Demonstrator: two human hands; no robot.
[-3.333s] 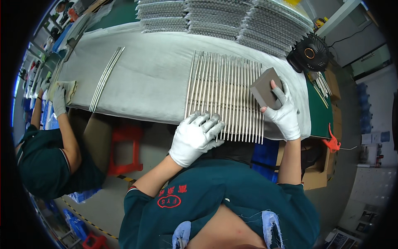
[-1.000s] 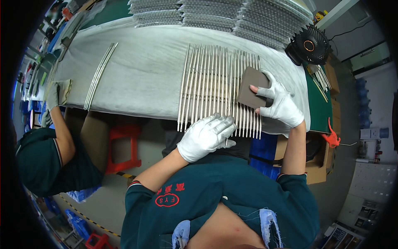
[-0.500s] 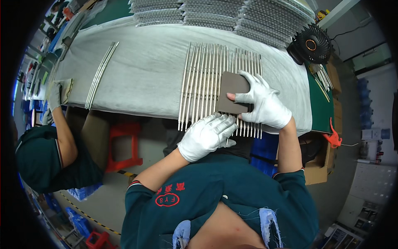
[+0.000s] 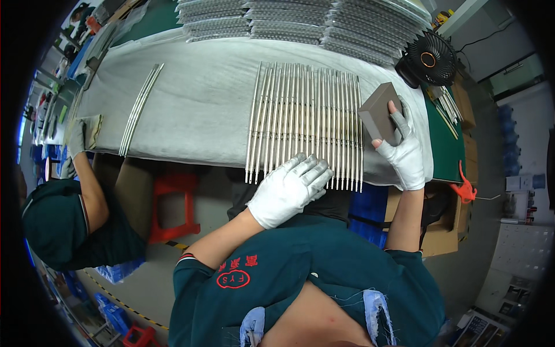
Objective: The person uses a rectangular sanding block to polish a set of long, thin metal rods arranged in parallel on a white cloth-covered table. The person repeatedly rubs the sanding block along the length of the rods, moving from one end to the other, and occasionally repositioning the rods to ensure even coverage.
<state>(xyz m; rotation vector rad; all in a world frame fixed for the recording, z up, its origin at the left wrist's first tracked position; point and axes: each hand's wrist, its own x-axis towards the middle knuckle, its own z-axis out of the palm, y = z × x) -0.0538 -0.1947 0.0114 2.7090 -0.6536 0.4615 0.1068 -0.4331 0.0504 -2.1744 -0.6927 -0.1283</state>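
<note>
Slim, shiny metal rods (image 4: 306, 110) lie side by side in a flat row on the pale cloth, their near ends sticking out past the table edge. My gloved left hand (image 4: 291, 189) rests flat across the near ends, fingers stretched out and close together, covering some rods. Just right of the row, my gloved right hand (image 4: 406, 159) grips a grey-brown rectangular block (image 4: 378, 110), which looks like a sanding sponge. The block is tilted so its broad face and a side show. Bare thumb and fingertip poke out of the right glove.
Stacks of bubble-wrapped material (image 4: 289, 23) line the far side, with a black fan (image 4: 428, 59) at far right. A few rods (image 4: 140, 110) lie to the left. A co-worker (image 4: 81, 214) sits at left near a red stool (image 4: 174, 207). A red air gun (image 4: 464, 186) hangs at right.
My right hand has lifted the block off the rods and moved it right, beside the row. The gap between the rods has closed. My left hand stays nearly in place.
</note>
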